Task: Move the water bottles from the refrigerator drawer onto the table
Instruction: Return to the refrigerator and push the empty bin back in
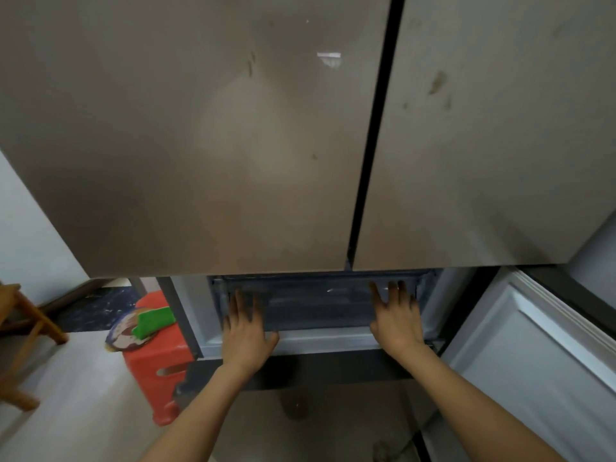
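Note:
The grey-blue refrigerator drawer sits in the lower compartment, under the two closed upper doors. My left hand lies flat on the drawer's left front, fingers spread. On the drawer's right front rests my right hand, also flat with fingers apart. Neither hand holds anything. No water bottles show; the drawer's inside is hidden. No table surface is in view.
The two large beige upper doors fill most of the view. The lower right door hangs open at my right. A red plastic stool bearing a plate and a green item stands at the left, with a wooden chair beyond.

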A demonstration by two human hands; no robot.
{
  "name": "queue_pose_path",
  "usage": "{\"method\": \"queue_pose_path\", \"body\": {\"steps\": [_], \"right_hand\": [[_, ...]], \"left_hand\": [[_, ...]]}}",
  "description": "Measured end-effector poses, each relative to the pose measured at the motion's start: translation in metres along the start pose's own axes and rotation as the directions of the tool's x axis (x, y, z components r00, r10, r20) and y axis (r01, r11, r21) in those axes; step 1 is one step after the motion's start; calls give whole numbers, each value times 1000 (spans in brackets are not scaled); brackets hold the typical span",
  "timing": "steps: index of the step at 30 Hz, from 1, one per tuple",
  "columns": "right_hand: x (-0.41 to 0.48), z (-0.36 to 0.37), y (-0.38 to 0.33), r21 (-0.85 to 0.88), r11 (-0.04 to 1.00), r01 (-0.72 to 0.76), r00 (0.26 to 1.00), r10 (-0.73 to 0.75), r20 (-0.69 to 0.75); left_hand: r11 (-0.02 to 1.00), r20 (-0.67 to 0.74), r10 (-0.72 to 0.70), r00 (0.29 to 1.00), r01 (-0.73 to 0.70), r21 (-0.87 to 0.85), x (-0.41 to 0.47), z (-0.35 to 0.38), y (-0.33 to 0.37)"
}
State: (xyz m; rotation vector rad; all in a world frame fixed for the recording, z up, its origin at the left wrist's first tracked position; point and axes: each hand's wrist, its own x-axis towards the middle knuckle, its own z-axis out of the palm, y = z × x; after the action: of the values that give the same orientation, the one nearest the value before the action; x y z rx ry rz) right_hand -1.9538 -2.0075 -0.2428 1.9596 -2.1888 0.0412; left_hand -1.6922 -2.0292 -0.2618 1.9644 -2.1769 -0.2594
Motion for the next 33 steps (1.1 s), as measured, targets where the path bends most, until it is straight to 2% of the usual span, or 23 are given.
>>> {"method": "queue_pose_path", "body": {"steps": [5, 10, 20, 27, 33], "right_hand": [[-40, -6, 21, 2, 990, 138, 958, -133, -255], [-74, -32, 52, -7, 994, 112, 913, -106, -395], [-157, -94, 99, -87, 996, 21, 866, -62, -496], [-294, -131, 146, -115, 991, -70, 830, -6, -557], [-412, -163, 193, -100, 980, -175, 812, 86, -577]], "left_hand": [[985, -35, 141, 989, -144, -94, -16, -3, 0], [946, -114, 253, 961, -271, -181, -27, -25, 24], [878, -186, 369, 911, -407, -253, -83, -50, 99], [839, -194, 439, 877, -478, -259, -189, -50, 164], [766, -187, 553, 812, -584, -269, -271, -53, 225]]}}
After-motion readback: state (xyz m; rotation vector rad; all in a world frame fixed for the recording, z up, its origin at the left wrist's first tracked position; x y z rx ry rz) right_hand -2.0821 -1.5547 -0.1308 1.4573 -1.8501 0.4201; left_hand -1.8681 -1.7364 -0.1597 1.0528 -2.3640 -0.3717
